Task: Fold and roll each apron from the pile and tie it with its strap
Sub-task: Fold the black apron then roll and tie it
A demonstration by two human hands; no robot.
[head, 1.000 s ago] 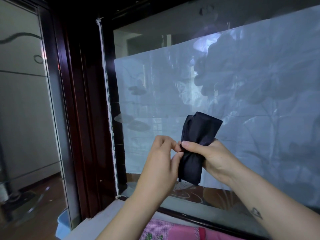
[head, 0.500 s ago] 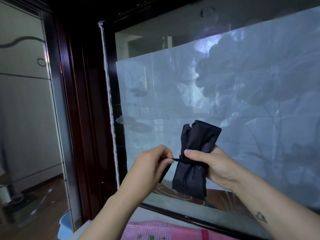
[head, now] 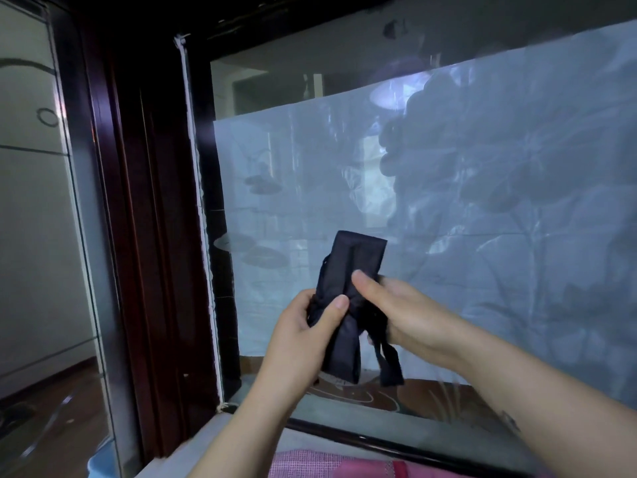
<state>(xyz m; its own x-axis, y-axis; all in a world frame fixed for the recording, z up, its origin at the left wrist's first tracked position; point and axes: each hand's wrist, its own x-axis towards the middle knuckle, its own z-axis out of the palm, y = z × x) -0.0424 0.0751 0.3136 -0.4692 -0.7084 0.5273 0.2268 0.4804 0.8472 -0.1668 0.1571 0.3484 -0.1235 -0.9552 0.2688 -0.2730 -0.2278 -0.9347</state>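
Note:
A dark navy rolled apron (head: 355, 260) stands upright in the air in front of the window, cinched at its middle by its strap. My left hand (head: 303, 326) grips the roll at the waist, thumb across the front. My right hand (head: 406, 312) holds the roll from the right side, thumb laid on the fabric and fingers behind it. A loose end of the strap (head: 389, 363) hangs down below my right hand.
A large window pane (head: 482, 201) covered with pale film fills the view behind, set in a dark wooden frame (head: 144, 236). Pink checked cloth (head: 327, 465) lies at the bottom edge. A glass door panel (head: 38, 201) stands at the left.
My left hand stopped pulling the strap out to the left and now grips the roll's waist. The roll turned more upright, and a strap end now dangles under my right hand.

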